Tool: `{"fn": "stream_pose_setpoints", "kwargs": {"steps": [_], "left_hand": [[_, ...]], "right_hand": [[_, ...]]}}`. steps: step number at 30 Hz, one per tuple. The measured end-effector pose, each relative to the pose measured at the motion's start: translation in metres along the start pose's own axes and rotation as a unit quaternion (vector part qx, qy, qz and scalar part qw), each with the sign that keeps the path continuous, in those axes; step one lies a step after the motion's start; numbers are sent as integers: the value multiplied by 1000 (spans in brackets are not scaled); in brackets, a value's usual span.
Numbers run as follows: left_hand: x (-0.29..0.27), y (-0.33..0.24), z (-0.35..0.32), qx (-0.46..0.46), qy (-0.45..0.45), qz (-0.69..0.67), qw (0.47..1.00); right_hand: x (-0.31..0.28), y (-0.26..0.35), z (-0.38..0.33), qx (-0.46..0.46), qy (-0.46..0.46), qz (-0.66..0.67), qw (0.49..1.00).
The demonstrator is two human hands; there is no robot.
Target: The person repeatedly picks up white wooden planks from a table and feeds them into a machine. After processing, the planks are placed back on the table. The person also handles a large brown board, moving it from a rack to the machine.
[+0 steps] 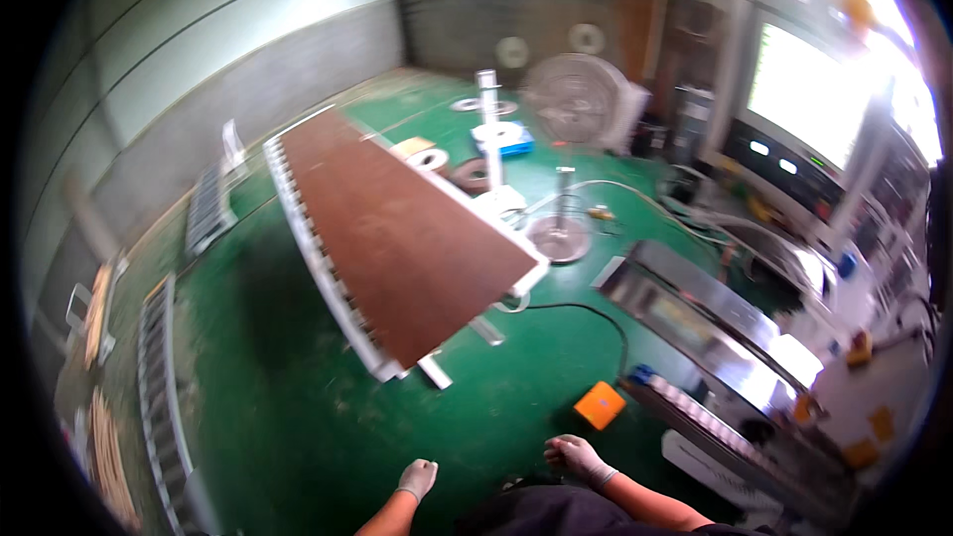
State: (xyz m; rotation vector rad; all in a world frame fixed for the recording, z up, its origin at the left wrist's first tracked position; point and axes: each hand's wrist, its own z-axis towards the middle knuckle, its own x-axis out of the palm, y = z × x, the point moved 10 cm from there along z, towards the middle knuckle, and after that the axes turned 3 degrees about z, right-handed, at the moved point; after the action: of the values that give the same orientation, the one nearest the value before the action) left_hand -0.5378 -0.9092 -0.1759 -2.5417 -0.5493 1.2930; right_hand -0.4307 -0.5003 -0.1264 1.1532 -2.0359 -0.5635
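Observation:
Both hands wear pale gloves and hang low in front of my body, apart from each other. My left hand (419, 478) is closed in a loose fist, with nothing showing in it. My right hand (578, 460) has its fingers curled in, and no object shows there either. Neither touches anything. Beyond them stands a long table topped with a brown board (387, 228), its left side lined with a white toothed edge. An orange box (600, 405) sits on the green floor just past my right hand.
A metal machine (695, 313) with a shiny cover stands at the right, a dark cable running from it across the floor. A pedestal fan (571, 99) rises behind the table, near rolls of banding (429, 161). Roller conveyor sections (159, 387) lie along the left.

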Motion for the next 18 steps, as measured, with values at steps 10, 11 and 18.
{"fn": "stream_pose_setpoints", "kwargs": {"steps": [10, 11, 18], "left_hand": [[92, 112, -42, 70, -12, -6, 997], [120, 129, -49, 87, -5, -73, 994], [31, 257, -58, -134, 30, -226, 964]], "right_hand": [[136, -50, 193, 118, 175, -397, 893], [171, -39, 208, 104, 134, -384, 908], [245, 21, 404, 91, -69, 169, 979]]}}
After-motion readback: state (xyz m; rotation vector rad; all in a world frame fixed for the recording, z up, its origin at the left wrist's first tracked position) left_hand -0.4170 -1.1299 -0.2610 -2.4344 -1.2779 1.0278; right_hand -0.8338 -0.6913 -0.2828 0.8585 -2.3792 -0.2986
